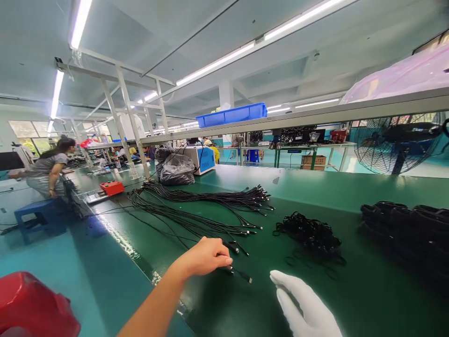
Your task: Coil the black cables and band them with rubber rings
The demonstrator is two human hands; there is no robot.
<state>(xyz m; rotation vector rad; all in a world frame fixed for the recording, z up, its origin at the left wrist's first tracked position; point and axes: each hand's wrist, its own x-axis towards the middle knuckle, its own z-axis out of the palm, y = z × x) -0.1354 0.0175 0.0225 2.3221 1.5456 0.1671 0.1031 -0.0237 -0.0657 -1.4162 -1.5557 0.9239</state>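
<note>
Low over the green bench, my bare left hand point(207, 258) has its fingers curled round a black USB cable point(245, 277), whose plug end sticks out past the fingertips. Behind it lie loose black cables point(189, 222) with their metal plugs toward the right, and a thicker cable bundle point(210, 196) beyond those. My right hand point(303, 302), in a white glove, hovers at the lower right with fingers a little apart and nothing between them. Nearest to it is a tangled pile of thin black loops point(310, 234).
Coiled black cables point(403, 229) are stacked at the right. A red control box point(112, 187), a plastic-bagged bundle point(175, 171) and a blue-and-white machine point(203, 160) stand at the far left. A shelf point(315, 115) crosses above the bench, carrying a blue tray point(233, 115). A person point(52, 168) is at the left.
</note>
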